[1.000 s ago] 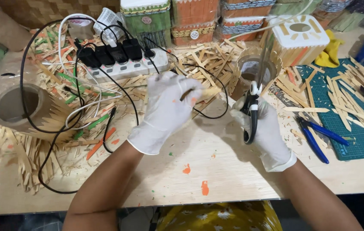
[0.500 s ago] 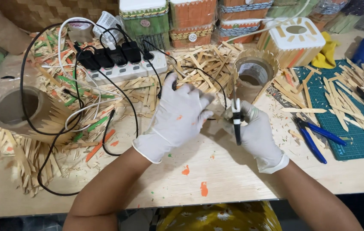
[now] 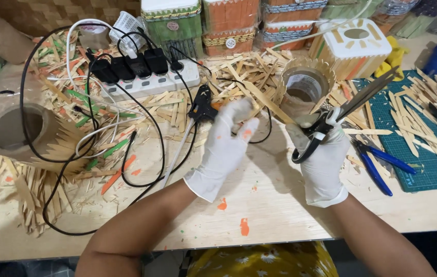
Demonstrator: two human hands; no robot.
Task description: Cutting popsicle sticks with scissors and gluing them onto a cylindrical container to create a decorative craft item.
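Both my hands wear white gloves. My left hand (image 3: 226,149) reaches forward over the pale wooden table (image 3: 259,205). Its fingertips lie among loose flat wooden sticks (image 3: 249,77), right beside a black glue gun (image 3: 201,106) with a white glue rod at its back. Whether the fingers grip anything is hidden. My right hand (image 3: 323,159) is closed on the black handles of a pair of scissors (image 3: 331,119). The blades point up and to the right, almost closed, in front of a cardboard ring edged with sticks (image 3: 304,84).
A white power strip (image 3: 149,82) with black plugs and tangled cables lies at the back left. A second stick-edged cardboard ring (image 3: 15,131) sits at the left. Blue-handled pliers (image 3: 375,166) lie by a green cutting mat (image 3: 429,169). Stick-covered boxes (image 3: 228,23) line the back.
My right hand has swung the scissors from pointing down to pointing up and right. My left hand has moved from the stick pile toward the glue gun.
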